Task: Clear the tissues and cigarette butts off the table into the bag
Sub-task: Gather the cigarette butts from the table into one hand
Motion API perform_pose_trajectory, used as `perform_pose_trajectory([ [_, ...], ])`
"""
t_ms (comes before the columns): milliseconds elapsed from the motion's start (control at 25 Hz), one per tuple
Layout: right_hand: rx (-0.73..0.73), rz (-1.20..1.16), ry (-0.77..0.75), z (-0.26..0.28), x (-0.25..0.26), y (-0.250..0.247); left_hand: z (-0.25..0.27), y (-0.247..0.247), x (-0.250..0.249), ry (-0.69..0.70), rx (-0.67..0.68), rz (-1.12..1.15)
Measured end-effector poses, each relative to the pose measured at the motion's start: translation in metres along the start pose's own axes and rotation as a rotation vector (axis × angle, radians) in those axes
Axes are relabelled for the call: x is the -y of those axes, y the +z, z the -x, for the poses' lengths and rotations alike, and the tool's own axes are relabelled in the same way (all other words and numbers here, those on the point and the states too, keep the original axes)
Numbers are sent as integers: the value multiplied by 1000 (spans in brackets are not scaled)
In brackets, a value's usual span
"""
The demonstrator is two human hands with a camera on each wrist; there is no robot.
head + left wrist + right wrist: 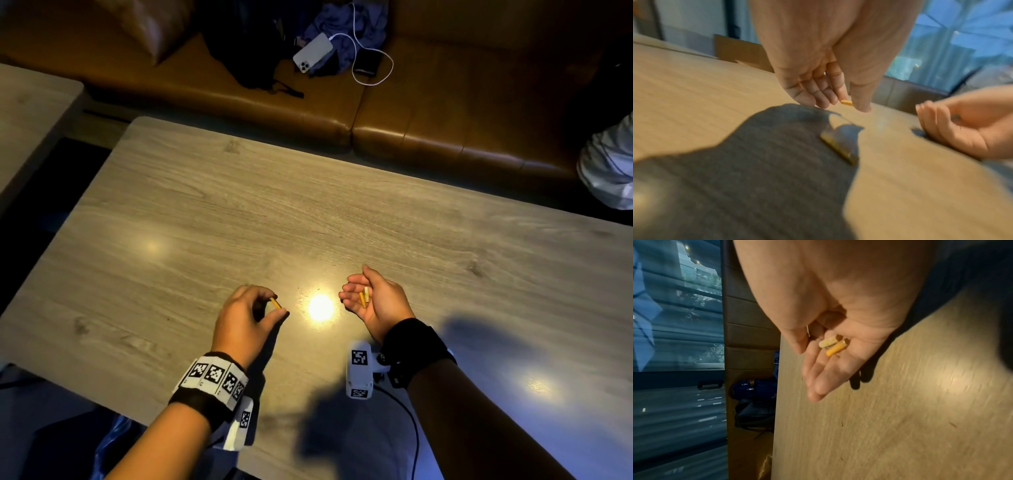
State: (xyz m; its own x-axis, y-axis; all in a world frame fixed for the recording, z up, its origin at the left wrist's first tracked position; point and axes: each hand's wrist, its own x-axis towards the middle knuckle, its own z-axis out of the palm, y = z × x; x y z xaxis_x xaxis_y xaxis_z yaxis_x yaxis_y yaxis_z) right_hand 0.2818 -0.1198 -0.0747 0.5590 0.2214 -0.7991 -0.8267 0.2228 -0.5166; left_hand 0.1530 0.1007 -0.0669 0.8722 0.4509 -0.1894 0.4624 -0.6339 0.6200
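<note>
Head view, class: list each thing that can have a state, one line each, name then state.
left hand: pinching one orange cigarette butt above the table
right hand: palm up, open
two cigarette butts: lying in the right palm
phone: face down on sofa, cable attached

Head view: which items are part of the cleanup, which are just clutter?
Job:
- orange butt pinched in left hand
- two butts lying in the upturned right hand
- table
- blue bag at the near edge, probably the target

Lying about:
- phone, white cable and dark clothes on the sofa
</note>
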Motion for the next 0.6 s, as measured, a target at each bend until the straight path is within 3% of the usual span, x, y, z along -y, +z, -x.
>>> perform_pose_trajectory([
  [120,6,-7,15,-1,-1,1,27,-21,16,-106,-91,86],
  [280,6,-13,17,-6,-4,0,66,-14,35,-165,-53,4],
  [600,20,5,-2,-4,-6,0,69,25,17,-54,-81,15],
])
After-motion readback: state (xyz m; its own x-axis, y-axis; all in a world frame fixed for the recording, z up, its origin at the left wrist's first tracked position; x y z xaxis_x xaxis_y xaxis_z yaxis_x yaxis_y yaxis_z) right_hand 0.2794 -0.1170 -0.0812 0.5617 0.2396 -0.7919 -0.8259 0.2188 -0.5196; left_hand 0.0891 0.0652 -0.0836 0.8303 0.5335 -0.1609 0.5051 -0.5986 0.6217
